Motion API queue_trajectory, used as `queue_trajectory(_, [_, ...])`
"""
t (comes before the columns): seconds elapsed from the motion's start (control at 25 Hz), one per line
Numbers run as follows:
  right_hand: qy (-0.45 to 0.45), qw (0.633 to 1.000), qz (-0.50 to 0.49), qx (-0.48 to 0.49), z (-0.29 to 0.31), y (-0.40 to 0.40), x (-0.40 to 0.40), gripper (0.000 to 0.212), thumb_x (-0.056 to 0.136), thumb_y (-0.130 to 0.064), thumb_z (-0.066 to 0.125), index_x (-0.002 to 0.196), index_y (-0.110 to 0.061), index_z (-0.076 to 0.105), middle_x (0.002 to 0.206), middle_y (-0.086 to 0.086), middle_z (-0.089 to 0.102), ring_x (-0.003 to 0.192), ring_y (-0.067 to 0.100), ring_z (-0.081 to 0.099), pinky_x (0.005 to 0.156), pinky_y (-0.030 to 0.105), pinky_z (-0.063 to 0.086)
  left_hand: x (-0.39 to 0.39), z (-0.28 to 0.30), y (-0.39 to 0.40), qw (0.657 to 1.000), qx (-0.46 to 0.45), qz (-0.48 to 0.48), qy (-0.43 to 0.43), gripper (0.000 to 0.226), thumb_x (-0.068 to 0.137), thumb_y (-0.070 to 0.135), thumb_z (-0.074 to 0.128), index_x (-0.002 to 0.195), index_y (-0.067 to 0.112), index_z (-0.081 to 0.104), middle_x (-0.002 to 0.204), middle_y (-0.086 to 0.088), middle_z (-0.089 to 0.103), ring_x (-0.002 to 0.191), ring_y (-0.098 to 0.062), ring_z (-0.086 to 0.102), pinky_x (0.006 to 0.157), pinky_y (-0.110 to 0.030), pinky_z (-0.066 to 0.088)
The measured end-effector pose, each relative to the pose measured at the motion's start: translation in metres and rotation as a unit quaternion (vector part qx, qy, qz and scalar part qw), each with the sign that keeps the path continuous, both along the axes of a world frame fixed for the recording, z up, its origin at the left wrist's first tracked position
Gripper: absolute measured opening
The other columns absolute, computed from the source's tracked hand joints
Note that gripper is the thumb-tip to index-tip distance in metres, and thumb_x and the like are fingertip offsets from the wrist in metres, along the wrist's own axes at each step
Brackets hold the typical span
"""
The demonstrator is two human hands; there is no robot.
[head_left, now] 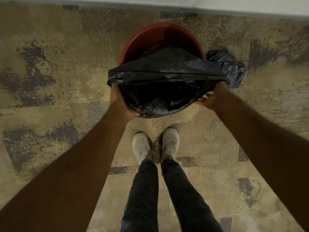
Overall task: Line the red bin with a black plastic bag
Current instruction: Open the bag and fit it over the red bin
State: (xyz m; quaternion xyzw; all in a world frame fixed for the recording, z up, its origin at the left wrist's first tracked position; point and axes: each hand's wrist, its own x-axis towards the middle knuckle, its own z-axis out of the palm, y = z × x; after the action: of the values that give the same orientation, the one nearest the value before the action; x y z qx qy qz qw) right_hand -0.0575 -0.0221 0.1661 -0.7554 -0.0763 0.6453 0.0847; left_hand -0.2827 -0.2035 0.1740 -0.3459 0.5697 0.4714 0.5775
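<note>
A round red bin (142, 41) stands on the carpet in front of my feet. A black plastic bag (167, 72) is spread open over its near half, with the bag's mouth gaping toward me. The bin's far rim and inner wall are bare. My left hand (120, 101) grips the bag's left edge, with the fingers tucked under the plastic. My right hand (212, 97) holds the right edge, palm partly showing. The near rim of the bin is hidden by the bag.
A second crumpled black bag (229, 64) lies on the floor just right of the bin. My white shoes (142, 144) stand close to the bin. A pale wall (217, 4) runs along the far side of the patterned carpet.
</note>
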Motion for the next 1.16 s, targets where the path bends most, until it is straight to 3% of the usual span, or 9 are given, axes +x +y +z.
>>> queue_trajectory(0.2, [0.02, 0.996, -0.081, 0.022, -0.004, -0.009, -0.004, 0.022, 0.101, -0.028, 0.061, 0.116, -0.013, 0.065, 0.123, 0.012, 0.064, 0.107, 0.036, 0.062, 0.087, 0.058, 0.058, 0.01, -0.003, -0.004, 1.0, 0.011, 0.001, 0.016, 0.06, 0.078, 0.078, 0.058, 0.098, 0.027, 0.084, 0.103, -0.007, 0.082, 0.109, -0.039, 0.07, 0.078, -0.067, 0.057])
queue_trajectory(0.4, [0.008, 0.992, -0.087, 0.086, -0.007, 0.003, -0.013, 0.027, 0.099, -0.017, 0.064, 0.126, -0.013, 0.067, 0.122, 0.01, 0.071, 0.114, 0.031, 0.067, 0.093, 0.053, 0.061, -0.007, -0.008, 0.007, 0.998, 0.032, 0.004, 0.054, 0.059, 0.085, 0.072, 0.055, 0.116, 0.028, 0.078, 0.117, -0.008, 0.079, 0.117, -0.04, 0.069, 0.096, -0.069, 0.051])
queue_trajectory(0.56, [0.016, 0.995, -0.021, 0.1, -0.01, 0.028, -0.03, 0.022, 0.104, -0.03, 0.06, 0.113, -0.014, 0.073, 0.113, 0.01, 0.076, 0.113, 0.033, 0.071, 0.097, 0.055, 0.059, -0.027, -0.003, 0.03, 0.994, 0.04, 0.022, 0.101, 0.045, 0.092, 0.051, 0.064, 0.121, 0.019, 0.076, 0.122, -0.01, 0.077, 0.114, -0.037, 0.072, 0.1, -0.058, 0.055])
queue_trajectory(0.68, [0.017, 0.992, 0.037, 0.119, -0.015, 0.047, -0.041, 0.036, 0.107, -0.034, 0.052, 0.133, -0.013, 0.068, 0.125, 0.01, 0.073, 0.117, 0.032, 0.07, 0.104, 0.053, 0.056, -0.042, 0.0, 0.042, 0.989, -0.006, 0.009, 0.146, 0.03, 0.088, 0.031, 0.075, 0.114, 0.016, 0.076, 0.106, -0.006, 0.08, 0.099, -0.027, 0.076, 0.082, -0.042, 0.065])
queue_trajectory(0.8, [-0.028, 0.975, 0.131, 0.18, -0.016, 0.067, -0.052, 0.04, 0.107, -0.022, 0.049, 0.143, -0.006, 0.058, 0.108, 0.003, 0.068, 0.108, 0.024, 0.064, 0.1, 0.044, 0.056, -0.055, -0.005, 0.055, 0.983, -0.022, -0.015, 0.181, 0.011, 0.09, 0.018, 0.073, 0.1, 0.013, 0.072, 0.084, 0.0, 0.077, 0.078, -0.018, 0.075, 0.057, -0.026, 0.06])
queue_trajectory(0.88, [-0.021, 0.963, 0.154, 0.219, -0.019, 0.079, -0.064, 0.03, 0.106, -0.017, 0.053, 0.131, -0.008, 0.067, 0.111, 0.008, 0.073, 0.107, 0.028, 0.07, 0.093, 0.043, 0.06, -0.063, -0.012, 0.069, 0.976, -0.022, -0.036, 0.213, 0.004, 0.092, 0.012, 0.07, 0.095, 0.01, 0.07, 0.082, 0.0, 0.074, 0.072, -0.016, 0.072, 0.054, -0.023, 0.057])
queue_trajectory(1.04, [-0.031, 0.948, 0.19, 0.253, -0.021, 0.084, -0.08, 0.013, 0.102, -0.016, 0.061, 0.102, -0.012, 0.073, 0.12, 0.019, 0.075, 0.112, 0.037, 0.072, 0.095, 0.052, 0.061, -0.072, -0.016, 0.09, 0.97, -0.004, -0.037, 0.239, 0.013, 0.094, 0.005, 0.07, 0.084, 0.012, 0.066, 0.087, -0.003, 0.07, 0.08, -0.021, 0.069, 0.081, -0.037, 0.062])
queue_trajectory(1.08, [-0.033, 0.946, 0.193, 0.26, -0.022, 0.086, -0.081, 0.012, 0.101, -0.017, 0.063, 0.092, -0.015, 0.071, 0.116, 0.019, 0.075, 0.109, 0.036, 0.073, 0.092, 0.051, 0.06, -0.074, -0.019, 0.094, 0.969, 0.003, -0.041, 0.244, 0.015, 0.094, 0.005, 0.07, 0.081, 0.012, 0.065, 0.084, -0.002, 0.072, 0.078, -0.021, 0.071, 0.081, -0.038, 0.064])
queue_trajectory(1.16, [-0.034, 0.942, 0.2, 0.266, -0.025, 0.09, -0.084, 0.018, 0.099, -0.018, 0.066, 0.082, -0.017, 0.063, 0.101, 0.018, 0.07, 0.094, 0.03, 0.069, 0.079, 0.045, 0.058, -0.079, -0.025, 0.102, 0.964, 0.003, -0.052, 0.259, 0.022, 0.093, 0.007, 0.071, 0.073, 0.012, 0.065, 0.063, 0.005, 0.074, 0.058, -0.012, 0.072, 0.054, -0.026, 0.062])
